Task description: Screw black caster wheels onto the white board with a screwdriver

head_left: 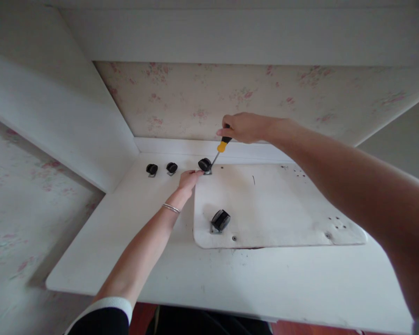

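A white board (275,204) with rounded corners lies flat, and a black caster (205,164) on a metal plate sits at its back left corner. My left hand (189,180) has its fingers pressed to that caster's plate from the left. In my right hand (240,127) is a screwdriver (221,146) with a black and yellow handle, held at a slant. Its tip reaches down to the caster's plate; the screw there is too small to make out. Another caster (220,220) stands at the board's front left corner.
Two loose casters, one (152,170) farther left and one (172,168) nearer the board, rest on the white table (125,218). Screw holes mark the board's right end. White panels and floral wallpaper (202,102) enclose the back and left.
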`<state>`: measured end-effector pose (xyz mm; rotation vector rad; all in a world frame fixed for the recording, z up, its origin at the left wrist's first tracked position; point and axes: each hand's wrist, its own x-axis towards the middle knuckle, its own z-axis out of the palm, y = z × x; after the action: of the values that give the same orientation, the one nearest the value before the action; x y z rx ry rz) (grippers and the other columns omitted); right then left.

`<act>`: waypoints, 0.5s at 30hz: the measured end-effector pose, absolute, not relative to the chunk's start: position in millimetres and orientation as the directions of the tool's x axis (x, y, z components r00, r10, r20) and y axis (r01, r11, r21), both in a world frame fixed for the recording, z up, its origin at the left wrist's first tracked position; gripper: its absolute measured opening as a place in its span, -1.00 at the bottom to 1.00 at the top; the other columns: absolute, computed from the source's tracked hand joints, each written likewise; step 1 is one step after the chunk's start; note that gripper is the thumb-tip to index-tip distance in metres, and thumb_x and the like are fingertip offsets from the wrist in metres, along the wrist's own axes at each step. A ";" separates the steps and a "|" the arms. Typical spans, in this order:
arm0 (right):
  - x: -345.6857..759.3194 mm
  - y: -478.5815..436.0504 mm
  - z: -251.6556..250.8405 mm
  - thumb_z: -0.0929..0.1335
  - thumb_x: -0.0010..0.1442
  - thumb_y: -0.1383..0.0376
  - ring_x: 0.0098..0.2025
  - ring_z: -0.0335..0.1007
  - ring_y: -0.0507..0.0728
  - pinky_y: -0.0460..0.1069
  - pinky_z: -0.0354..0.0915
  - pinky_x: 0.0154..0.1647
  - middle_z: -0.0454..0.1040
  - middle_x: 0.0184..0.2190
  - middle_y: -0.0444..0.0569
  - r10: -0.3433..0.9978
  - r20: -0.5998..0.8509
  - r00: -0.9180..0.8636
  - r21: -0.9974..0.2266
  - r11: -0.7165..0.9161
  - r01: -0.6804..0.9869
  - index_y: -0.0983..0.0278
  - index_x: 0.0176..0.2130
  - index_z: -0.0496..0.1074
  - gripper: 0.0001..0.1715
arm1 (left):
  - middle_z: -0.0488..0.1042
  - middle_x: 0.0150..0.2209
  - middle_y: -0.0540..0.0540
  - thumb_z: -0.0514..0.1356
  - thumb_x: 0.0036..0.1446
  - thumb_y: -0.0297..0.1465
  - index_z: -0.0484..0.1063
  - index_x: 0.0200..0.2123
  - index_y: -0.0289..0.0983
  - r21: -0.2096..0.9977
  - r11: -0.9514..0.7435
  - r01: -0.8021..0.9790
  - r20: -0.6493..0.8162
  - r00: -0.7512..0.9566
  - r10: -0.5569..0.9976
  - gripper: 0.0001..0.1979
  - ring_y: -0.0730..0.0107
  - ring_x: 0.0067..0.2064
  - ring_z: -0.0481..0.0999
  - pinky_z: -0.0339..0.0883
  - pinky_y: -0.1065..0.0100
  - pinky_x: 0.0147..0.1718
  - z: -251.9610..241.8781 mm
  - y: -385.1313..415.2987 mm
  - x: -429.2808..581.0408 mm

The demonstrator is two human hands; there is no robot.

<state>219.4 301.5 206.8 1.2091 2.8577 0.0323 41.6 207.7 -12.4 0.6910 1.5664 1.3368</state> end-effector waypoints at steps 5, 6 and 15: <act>224.6 298.0 207.2 0.32 0.20 -0.02 -0.40 0.45 0.18 0.03 0.18 -0.43 0.58 -0.23 0.03 0.717 -0.191 -0.671 -0.156 0.652 0.742 0.15 0.22 0.18 -0.32 | 0.49 -0.54 -0.05 0.39 -0.26 -0.33 0.47 -0.55 -0.31 0.957 0.251 -0.142 -0.288 -0.408 0.866 -0.79 0.32 -0.47 0.42 0.20 0.34 -0.46 -9.1 206.8 42.4; 224.5 298.9 209.1 0.33 0.18 -0.06 -0.38 0.45 0.20 0.03 0.18 -0.43 0.57 -0.27 0.04 0.725 -0.171 -0.668 -0.100 0.661 0.743 0.17 0.19 0.23 -0.31 | 0.49 -0.54 -0.05 0.39 -0.26 -0.34 0.47 -0.55 -0.31 0.957 0.251 -0.143 -0.288 -0.410 0.865 -0.79 0.32 -0.46 0.42 0.20 0.34 -0.46 -8.7 206.7 42.6; 224.3 307.0 211.1 0.15 0.12 -0.37 -0.33 0.46 0.29 0.09 0.21 -0.39 0.55 -0.34 0.14 0.807 -0.106 -0.581 0.058 0.588 0.807 0.29 0.10 0.40 -0.04 | 0.45 -0.58 0.00 0.41 -0.27 -0.39 0.46 -0.58 -0.30 0.950 0.238 -0.200 -0.303 -0.422 0.854 -0.81 0.30 -0.43 0.44 0.25 0.33 -0.41 -6.7 206.1 43.6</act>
<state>224.3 307.0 211.1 1.3733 2.6902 0.0049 43.6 206.1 -6.7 0.6359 1.5445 1.3719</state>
